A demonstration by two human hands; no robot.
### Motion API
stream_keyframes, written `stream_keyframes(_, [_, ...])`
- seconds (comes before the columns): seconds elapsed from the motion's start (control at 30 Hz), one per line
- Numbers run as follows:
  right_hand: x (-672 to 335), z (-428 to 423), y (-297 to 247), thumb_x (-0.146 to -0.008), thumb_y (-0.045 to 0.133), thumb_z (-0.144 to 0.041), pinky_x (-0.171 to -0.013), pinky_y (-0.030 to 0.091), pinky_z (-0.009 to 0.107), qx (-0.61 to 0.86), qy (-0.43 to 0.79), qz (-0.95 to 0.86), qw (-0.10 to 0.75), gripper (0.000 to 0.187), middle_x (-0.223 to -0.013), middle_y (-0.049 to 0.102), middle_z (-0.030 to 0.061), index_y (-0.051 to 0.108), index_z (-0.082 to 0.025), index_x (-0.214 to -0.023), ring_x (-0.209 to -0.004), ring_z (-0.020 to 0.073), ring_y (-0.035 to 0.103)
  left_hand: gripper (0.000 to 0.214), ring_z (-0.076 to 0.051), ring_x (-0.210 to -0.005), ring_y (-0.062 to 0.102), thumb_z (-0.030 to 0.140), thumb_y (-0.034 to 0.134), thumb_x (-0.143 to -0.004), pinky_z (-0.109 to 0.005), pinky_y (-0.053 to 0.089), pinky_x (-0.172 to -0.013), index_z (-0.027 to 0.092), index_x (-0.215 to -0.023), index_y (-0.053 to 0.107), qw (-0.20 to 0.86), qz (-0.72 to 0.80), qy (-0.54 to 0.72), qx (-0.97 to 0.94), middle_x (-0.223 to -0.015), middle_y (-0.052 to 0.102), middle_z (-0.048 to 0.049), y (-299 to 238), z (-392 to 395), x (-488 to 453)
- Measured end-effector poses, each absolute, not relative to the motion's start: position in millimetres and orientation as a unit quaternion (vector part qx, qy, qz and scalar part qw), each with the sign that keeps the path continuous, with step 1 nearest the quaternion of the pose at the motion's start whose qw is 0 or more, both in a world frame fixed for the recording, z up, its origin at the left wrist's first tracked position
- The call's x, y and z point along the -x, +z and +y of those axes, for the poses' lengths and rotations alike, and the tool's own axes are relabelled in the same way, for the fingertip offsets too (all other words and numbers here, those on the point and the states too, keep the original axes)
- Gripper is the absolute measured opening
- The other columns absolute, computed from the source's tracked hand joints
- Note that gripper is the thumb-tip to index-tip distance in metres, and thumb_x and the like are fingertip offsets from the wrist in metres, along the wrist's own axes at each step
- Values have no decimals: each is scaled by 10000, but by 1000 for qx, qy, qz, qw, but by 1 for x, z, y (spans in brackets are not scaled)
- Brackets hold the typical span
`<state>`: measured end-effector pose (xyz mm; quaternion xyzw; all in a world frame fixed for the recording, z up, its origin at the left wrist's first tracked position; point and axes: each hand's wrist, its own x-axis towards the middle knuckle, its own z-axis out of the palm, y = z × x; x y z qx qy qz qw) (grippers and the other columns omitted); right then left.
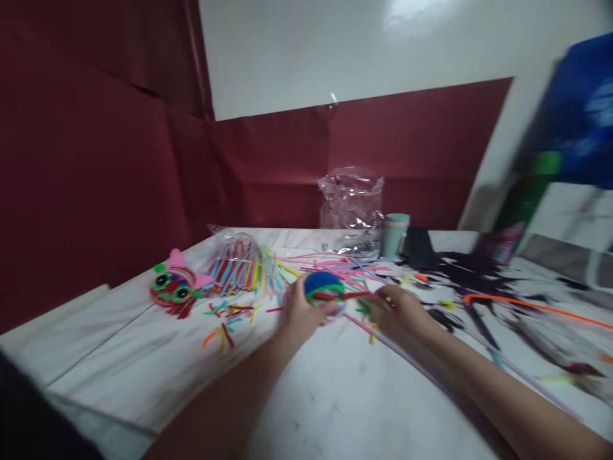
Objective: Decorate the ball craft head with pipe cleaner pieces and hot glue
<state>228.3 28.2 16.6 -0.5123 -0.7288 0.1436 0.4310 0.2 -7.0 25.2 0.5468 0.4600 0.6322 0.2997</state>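
Note:
My left hand (301, 312) is closed round a small round craft piece (324, 282), covered in blue and green fuzzy material. From its front, a red pipe cleaner (358, 295) sticks out to the right. The fingers of my right hand (400, 308) are pinched at the free end of that red strip; motion blur softens the fingertips. Beneath the hands, a long light purple pipe cleaner (383, 337) runs across the table toward the lower right. Short cut pipe cleaner pieces (227, 333) lie scattered left of my left hand.
A fuzzy figure (173, 285) with pink ears and big eyes sits at left, beside a clear bag of colourful pipe cleaners (234, 265). Behind stand a crumpled plastic bag (352, 201), a mint cup (395, 236) and a dark phone-like slab (420, 248). Black scraps (469, 271) spread at right.

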Motion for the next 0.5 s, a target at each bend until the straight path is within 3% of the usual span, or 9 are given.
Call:
stream_keyframes(0.07, [-230,29,26,-649,597,-320,-601,384,300,506,204,-676,495,130,-599,591,26,608,-198,-603,-594,183,514,690,-222,-940,621,303,795,-580,-374,540,-774,236,-1191,483,344,464,663,-476,-1077,615,-65,31,0,6])
stream_keyframes(0.13, [-235,34,32,-648,597,-351,-606,391,301,509,220,-643,529,160,-582,584,18,595,-200,-596,-589,176,509,618,-197,-871,643,320,766,-616,-349,545,-737,234,-1159,484,357,458,697,-422,-1020,635,-42,35,10,12])
stream_keyframes(0.2, [-243,39,37,-661,585,-406,-590,404,294,507,240,-609,562,219,-579,579,18,573,-196,-601,-582,167,515,484,-179,-886,641,326,750,-629,-333,521,-806,207,-1044,532,334,446,730,-394,-961,649,-26,36,18,17])
stream_keyframes(0.33, [-263,45,54,-668,561,-522,-551,446,276,472,302,-542,626,332,-614,575,19,535,-192,-669,-556,139,533,436,-172,-874,646,323,760,-603,-354,502,-854,207,-951,526,372,390,757,-370,-901,659,2,34,24,19])
stream_keyframes(0.5, [-289,49,86,-675,565,-500,-539,467,247,449,320,-528,646,322,-664,580,17,500,-195,-757,-550,111,544,401,-180,-873,657,292,770,-594,-388,498,-886,202,-916,550,363,380,769,-364,-879,672,0,32,28,19])
